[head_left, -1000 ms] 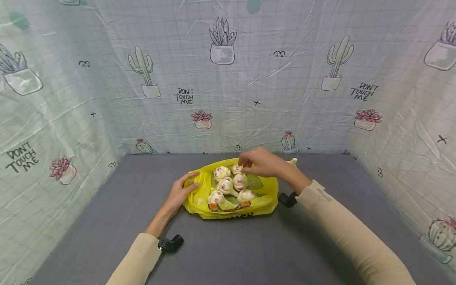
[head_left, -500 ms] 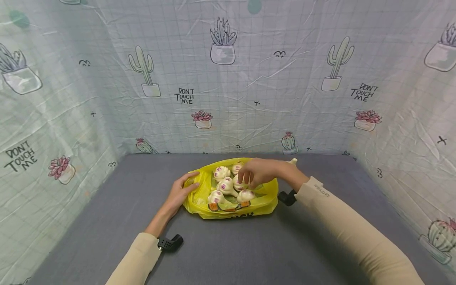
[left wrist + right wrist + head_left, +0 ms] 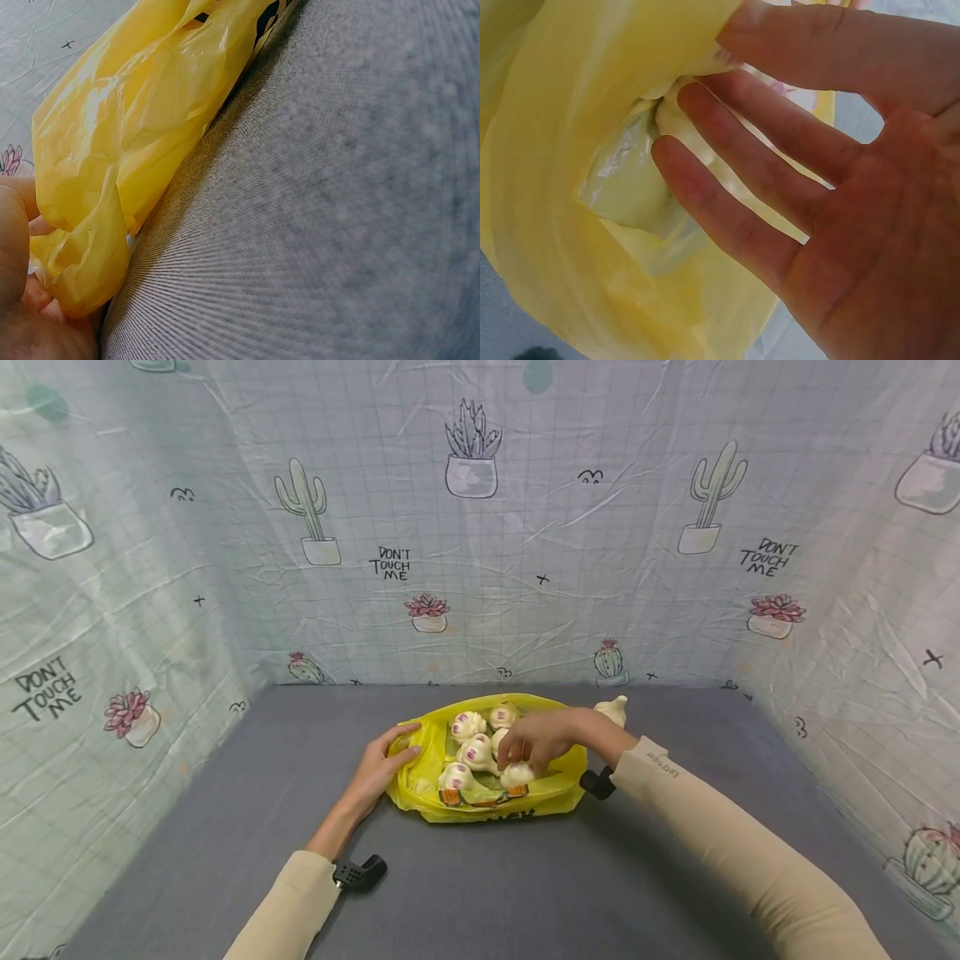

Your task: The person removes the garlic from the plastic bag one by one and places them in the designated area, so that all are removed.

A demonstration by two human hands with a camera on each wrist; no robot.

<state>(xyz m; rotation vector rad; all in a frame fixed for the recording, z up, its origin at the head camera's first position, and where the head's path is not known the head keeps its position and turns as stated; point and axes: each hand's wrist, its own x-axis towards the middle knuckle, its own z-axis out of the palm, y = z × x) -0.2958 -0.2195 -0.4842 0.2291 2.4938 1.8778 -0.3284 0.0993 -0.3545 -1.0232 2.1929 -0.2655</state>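
Observation:
A yellow plastic bag (image 3: 423,768) lies with its mouth spread, several garlic bulbs (image 3: 475,750) with purple marks inside it. My left hand (image 3: 375,768) grips the bag's left end, and the left wrist view shows the gathered yellow plastic (image 3: 86,262) between thumb and fingers. Inside the mouth, my right hand (image 3: 546,737) reaches down to the front right garlic bulb (image 3: 517,775), fingertips right at its top. The right wrist view shows its fingers (image 3: 727,210) only slightly bent, beside a pale bulb (image 3: 679,124); the hand partly hides another bulb.
Another garlic bulb (image 3: 612,710) sits outside the bag at the right, behind my right wrist. A grey cloth (image 3: 480,893) covers the table. A curtain (image 3: 480,543) printed with cacti stands around the back and sides.
My right hand has moved from the back bulb over the middle one to the front right bulb, uncovering the back one. The left hand keeps its place on the bag.

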